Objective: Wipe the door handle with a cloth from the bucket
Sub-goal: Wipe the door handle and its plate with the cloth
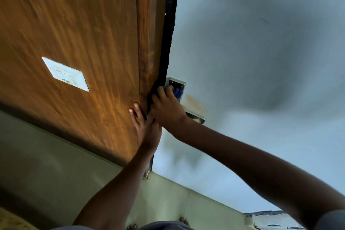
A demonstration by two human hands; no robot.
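Note:
A silver door handle [195, 116] on its metal backplate [176, 83] sits on the pale blue door [252, 52]. My right hand [167, 107] presses a blue cloth [177, 93] against the upper part of the plate; only a small fold of cloth shows past the fingers. The lever's end sticks out below my wrist. My left hand [144, 125] lies flat with fingers spread against the brown wooden panel [84, 43] and the door's dark edge [168, 43], holding nothing. No bucket is in view.
A white switch plate [65, 73] is set in the wooden panel at left. Pale floor tiles [46, 164] run along the bottom. A rusty stain [194, 101] marks the door beside the handle. A white and blue object [270, 219] lies at the lower right.

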